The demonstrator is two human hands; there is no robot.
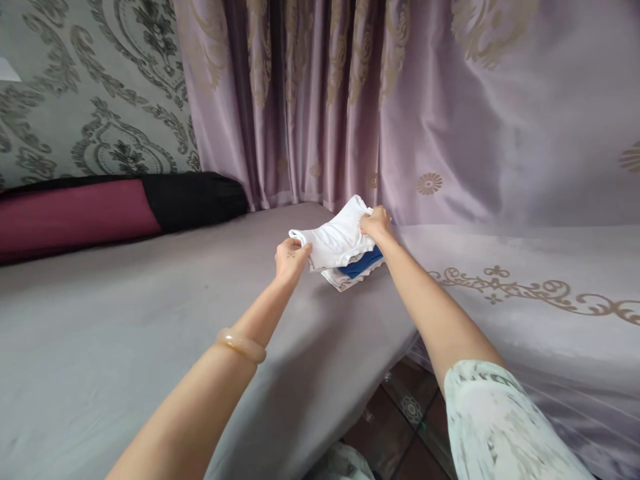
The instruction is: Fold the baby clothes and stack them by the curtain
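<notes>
Pale-green sleeve [505, 420] is crowding lower right; left hand [291, 259] and right hand [376, 223] are pinching the white garment [333, 241] by its ends, over stacked clothes [361, 265]; even tension should be keeping it smooth.

Shows soft matt cloth in the garment [335, 237], smooth matt fabric in the bedsheet [150, 320], satiny gloss on the curtain [435, 120], polish on the bangle [242, 346].
</notes>
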